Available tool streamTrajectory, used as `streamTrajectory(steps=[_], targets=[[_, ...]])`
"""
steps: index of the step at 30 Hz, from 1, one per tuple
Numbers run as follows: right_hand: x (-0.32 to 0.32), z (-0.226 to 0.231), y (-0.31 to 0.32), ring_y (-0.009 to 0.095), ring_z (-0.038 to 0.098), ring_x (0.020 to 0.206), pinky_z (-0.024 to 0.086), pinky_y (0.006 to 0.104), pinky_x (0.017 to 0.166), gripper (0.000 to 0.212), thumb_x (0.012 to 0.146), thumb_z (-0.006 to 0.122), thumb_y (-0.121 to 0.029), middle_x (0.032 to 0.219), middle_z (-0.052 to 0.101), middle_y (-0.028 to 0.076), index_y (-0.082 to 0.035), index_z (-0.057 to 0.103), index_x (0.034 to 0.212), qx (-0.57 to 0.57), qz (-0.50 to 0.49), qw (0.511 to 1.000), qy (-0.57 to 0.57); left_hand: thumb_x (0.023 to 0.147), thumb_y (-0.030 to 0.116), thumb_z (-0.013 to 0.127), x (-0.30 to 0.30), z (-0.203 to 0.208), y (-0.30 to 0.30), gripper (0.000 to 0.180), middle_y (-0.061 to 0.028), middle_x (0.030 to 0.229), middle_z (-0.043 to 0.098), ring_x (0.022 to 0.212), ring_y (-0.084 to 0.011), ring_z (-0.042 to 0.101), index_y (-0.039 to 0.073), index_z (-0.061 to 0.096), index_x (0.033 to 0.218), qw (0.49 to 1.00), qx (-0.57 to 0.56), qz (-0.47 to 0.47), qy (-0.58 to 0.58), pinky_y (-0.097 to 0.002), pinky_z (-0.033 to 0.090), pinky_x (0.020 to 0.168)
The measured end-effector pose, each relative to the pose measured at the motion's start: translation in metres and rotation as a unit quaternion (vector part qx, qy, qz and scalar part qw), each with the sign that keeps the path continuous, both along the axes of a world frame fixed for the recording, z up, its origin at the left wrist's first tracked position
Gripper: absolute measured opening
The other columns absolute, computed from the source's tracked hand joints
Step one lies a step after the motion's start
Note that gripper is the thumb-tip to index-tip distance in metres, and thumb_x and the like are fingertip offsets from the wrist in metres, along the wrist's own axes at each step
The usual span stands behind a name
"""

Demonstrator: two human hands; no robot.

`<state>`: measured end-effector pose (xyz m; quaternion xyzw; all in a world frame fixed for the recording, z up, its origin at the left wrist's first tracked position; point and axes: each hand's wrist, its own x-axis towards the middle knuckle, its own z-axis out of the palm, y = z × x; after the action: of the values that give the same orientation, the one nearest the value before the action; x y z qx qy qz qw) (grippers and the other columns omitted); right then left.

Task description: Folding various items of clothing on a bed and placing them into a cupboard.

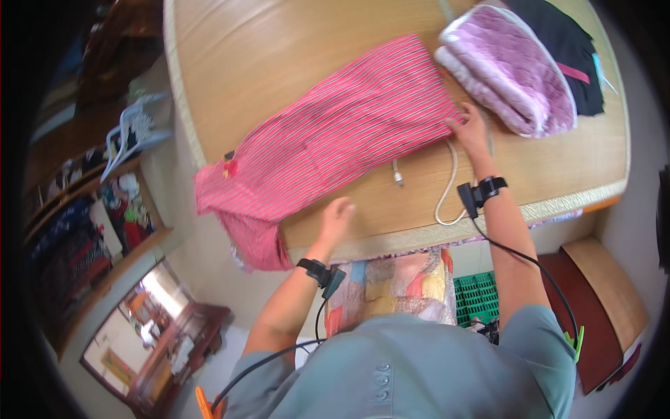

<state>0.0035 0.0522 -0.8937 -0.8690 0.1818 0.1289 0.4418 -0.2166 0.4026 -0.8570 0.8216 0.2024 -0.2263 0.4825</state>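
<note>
A pink-red striped garment (349, 119) lies stretched slantwise across the bed's tan mat (244, 56). Its lower left part drops over the bed's near edge, and a small dark and red detail (229, 165) shows near that end. My right hand (473, 131) has thumb and fingers closed on the garment's right end, at the lower corner. Over the mat, just below the garment's lower edge, my left hand (337, 218) is apart from it, fingers loosely bent and nothing visible in them. Between the hands a white cable (445, 199) lies on the mat, its plug (398, 178) poking out from under the cloth.
A folded purple fleece blanket (513, 73) and dark clothing (569, 49) lie right of the garment. Pale hangers (132, 133) hang by shelves at the left. A patterned cloth bundle (391, 286) and a green crate (477, 297) stand below the bed's near edge. Black cables run along both arms.
</note>
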Motion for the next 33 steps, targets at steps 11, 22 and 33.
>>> streamTrajectory(steps=[11,22,33], targets=[[0.037,-0.053,-0.035,0.02,0.066,0.08,0.052,0.0327,0.073,0.036,0.074,0.077,-0.02,0.095,0.069,0.012,-0.002,0.067,0.103,-0.143,-0.041,0.988,-0.048,0.077,0.029,0.075,-0.189,-0.019,0.194,0.07,-0.0266,0.13,0.045,0.122,-0.0376,0.042,-0.007,0.044,0.129,0.877,0.29,0.358,0.133,-0.0418,0.034,0.104],[-0.11,0.056,0.187,0.016,0.061,0.087,0.051,0.0303,0.077,0.021,0.087,0.061,-0.005,0.094,0.063,0.008,-0.003,0.062,0.107,0.104,0.374,0.921,-0.001,0.069,0.038,0.082,-0.22,-0.028,0.264,0.096,-0.0312,0.132,0.046,0.123,-0.0415,0.046,-0.009,0.032,0.137,0.863,0.248,0.428,0.1,-0.0452,0.036,0.105],[-0.272,0.095,0.355,0.023,0.063,0.079,0.051,0.0321,0.073,0.036,0.075,0.075,-0.019,0.091,0.063,0.014,0.0,0.063,0.104,0.189,0.661,0.692,0.22,0.076,0.033,0.075,-0.256,0.043,0.212,0.038,-0.0161,0.09,0.07,0.084,-0.0293,0.067,0.001,0.067,0.096,0.973,0.049,0.184,0.132,-0.0386,0.051,0.078]])
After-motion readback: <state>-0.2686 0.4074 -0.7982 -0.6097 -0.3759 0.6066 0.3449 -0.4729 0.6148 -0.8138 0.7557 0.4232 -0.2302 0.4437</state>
